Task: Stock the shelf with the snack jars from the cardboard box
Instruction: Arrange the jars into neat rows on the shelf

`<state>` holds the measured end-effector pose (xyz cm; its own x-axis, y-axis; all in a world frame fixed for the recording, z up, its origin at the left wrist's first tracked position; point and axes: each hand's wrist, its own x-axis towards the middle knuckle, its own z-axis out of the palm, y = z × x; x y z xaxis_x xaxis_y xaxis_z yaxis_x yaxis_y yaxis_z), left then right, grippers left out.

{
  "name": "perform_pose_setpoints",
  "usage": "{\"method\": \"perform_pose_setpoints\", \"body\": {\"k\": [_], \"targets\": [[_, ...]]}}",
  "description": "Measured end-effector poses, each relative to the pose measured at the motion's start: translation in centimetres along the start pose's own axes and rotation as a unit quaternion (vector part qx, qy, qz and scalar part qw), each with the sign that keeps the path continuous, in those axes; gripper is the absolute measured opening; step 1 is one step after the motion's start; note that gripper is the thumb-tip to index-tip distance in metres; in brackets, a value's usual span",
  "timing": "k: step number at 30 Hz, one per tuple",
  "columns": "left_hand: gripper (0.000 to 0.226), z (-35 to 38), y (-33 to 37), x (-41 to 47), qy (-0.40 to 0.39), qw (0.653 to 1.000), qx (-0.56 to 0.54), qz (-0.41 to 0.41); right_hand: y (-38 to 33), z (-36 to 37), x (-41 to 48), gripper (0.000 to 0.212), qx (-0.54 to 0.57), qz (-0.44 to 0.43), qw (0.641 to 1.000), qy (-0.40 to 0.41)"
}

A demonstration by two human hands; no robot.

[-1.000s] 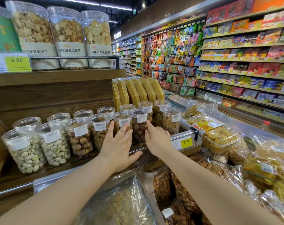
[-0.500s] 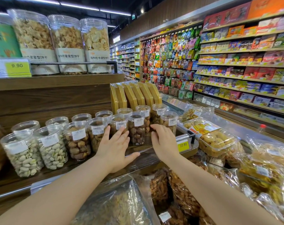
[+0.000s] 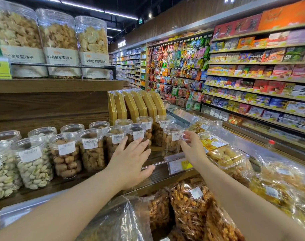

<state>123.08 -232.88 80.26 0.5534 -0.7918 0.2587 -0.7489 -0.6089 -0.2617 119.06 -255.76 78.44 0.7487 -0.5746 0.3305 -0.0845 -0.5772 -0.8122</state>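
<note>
Clear plastic snack jars with white labels stand in two rows on the wooden shelf (image 3: 157, 154). Pistachio jars (image 3: 33, 164) are at the left and brown nut jars (image 3: 91, 153) in the middle. My left hand (image 3: 130, 160) lies flat with spread fingers against the front of two middle jars (image 3: 137, 133). My right hand (image 3: 191, 148) reaches the right side of the end jar (image 3: 171, 139), fingertips touching it near the lid, not closed around it. No cardboard box is in view.
Yellow flat boxes (image 3: 136, 105) lean behind the jars. Big biscuit jars (image 3: 61, 44) stand on the upper shelf behind a metal rail. Bagged snacks (image 3: 188, 206) and a plastic tray of pastries (image 3: 225, 155) lie below and right. A price tag (image 3: 179, 165) hangs on the shelf edge.
My right hand has moved from the front of the jars to the right side of the end jar. My left hand has stayed flat against the front jars.
</note>
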Motion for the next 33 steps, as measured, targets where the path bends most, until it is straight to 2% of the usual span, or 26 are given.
{"method": "perform_pose_setpoints", "body": {"k": [5,8,12,15,18,22,24,26,29,33], "targets": [[0.072,1.0,-0.9,1.3,0.004,0.996,0.029,-0.082,0.7,0.1,1.2,0.044,0.036,-0.003,0.994,-0.100],[0.072,1.5,-1.3,1.6,-0.008,0.994,0.047,-0.100,1.0,0.5,1.4,0.041,0.021,-0.030,0.994,-0.104],[0.070,1.5,-1.3,1.7,0.000,0.994,0.036,-0.105,0.3,1.1,1.6,0.052,-0.036,-0.047,0.994,-0.096],[0.069,1.4,-1.2,1.6,0.003,0.994,0.028,-0.105,-0.1,2.1,1.8,0.052,-0.048,-0.060,0.992,-0.100],[0.067,1.2,-1.3,1.5,0.023,0.995,0.020,-0.100,-0.6,3.1,1.9,0.062,-0.061,-0.058,0.991,-0.101],[0.078,0.9,-1.8,1.4,0.034,0.994,-0.001,-0.100,-1.3,3.7,1.9,0.059,-0.072,-0.074,0.989,-0.107],[0.087,0.9,-1.9,1.2,0.030,0.995,-0.003,-0.093,-1.7,3.3,2.6,0.053,-0.011,-0.043,0.996,-0.075],[0.090,0.9,-2.1,0.9,0.030,0.995,-0.003,-0.093,-2.0,2.8,4.3,0.054,0.124,0.048,0.990,-0.053],[0.085,0.6,-2.5,0.7,0.034,0.997,0.005,-0.075,-1.7,2.4,7.1,0.068,0.309,0.165,0.931,-0.107],[0.065,0.2,-1.4,1.1,0.008,1.000,0.011,0.017,-1.2,2.3,9.4,0.081,0.359,0.191,0.897,-0.172]]}}
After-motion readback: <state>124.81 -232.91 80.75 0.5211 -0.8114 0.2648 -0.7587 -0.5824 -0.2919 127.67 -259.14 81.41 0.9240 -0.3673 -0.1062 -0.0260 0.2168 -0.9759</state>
